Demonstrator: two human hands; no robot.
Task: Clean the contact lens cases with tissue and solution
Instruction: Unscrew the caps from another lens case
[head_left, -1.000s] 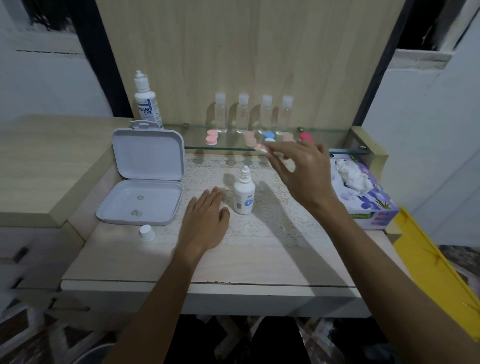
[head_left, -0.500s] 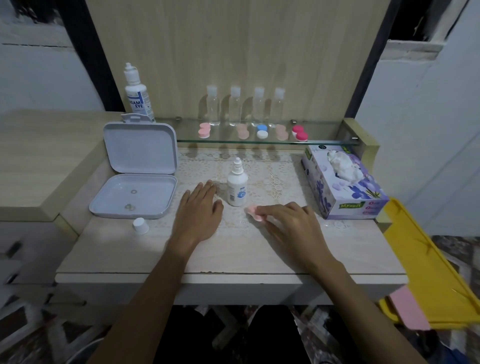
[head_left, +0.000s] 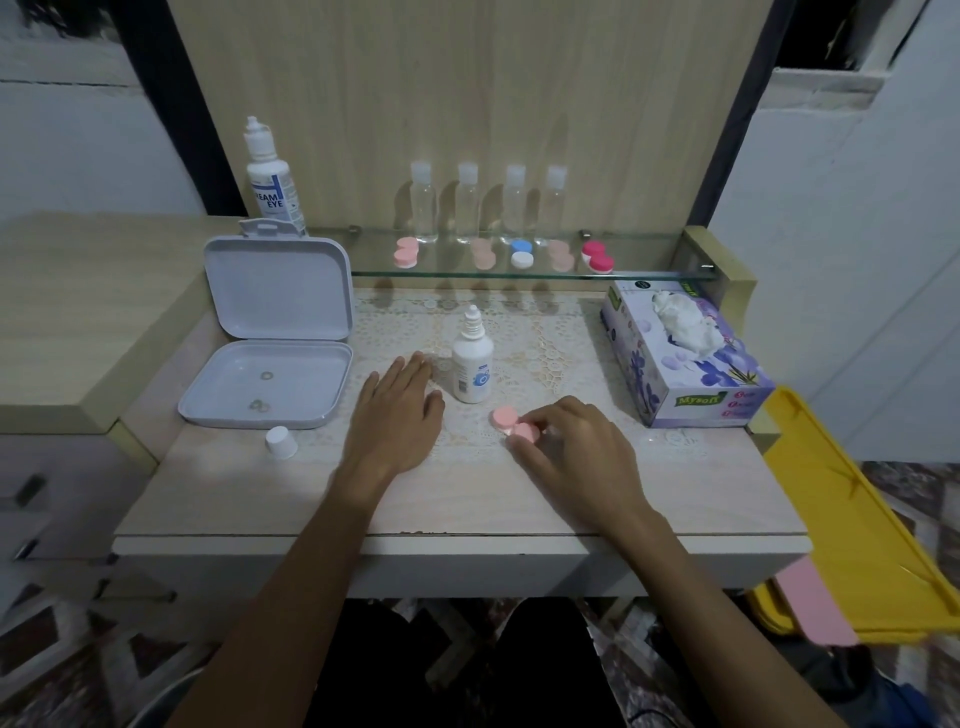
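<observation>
Right hand (head_left: 569, 441) pinches the near cap of a pink twin-cup plastic contact lens case (head_left: 511, 423) lying on the pale wooden desk (head_left: 467, 499); left hand (head_left: 397, 415) rests flat on the desk, fingers straight, holding nothing. Purple floral cardboard tissue box (head_left: 675, 364) sits well right of the case, open white plastic hinged box (head_left: 272, 338) at left. Small uncapped white solution bottle (head_left: 471, 371) stands between the hands, its white cap (head_left: 281, 442) in front of the hinged box.

Six twin-cup contact lens cases (head_left: 513, 424) show: five along the glass shelf (head_left: 644, 274)'s front edge, one on the worktop. Four clear plastic bottles (head_left: 423, 208) stand behind; two white solution bottles (head_left: 471, 371), one tissue box (head_left: 680, 358).
</observation>
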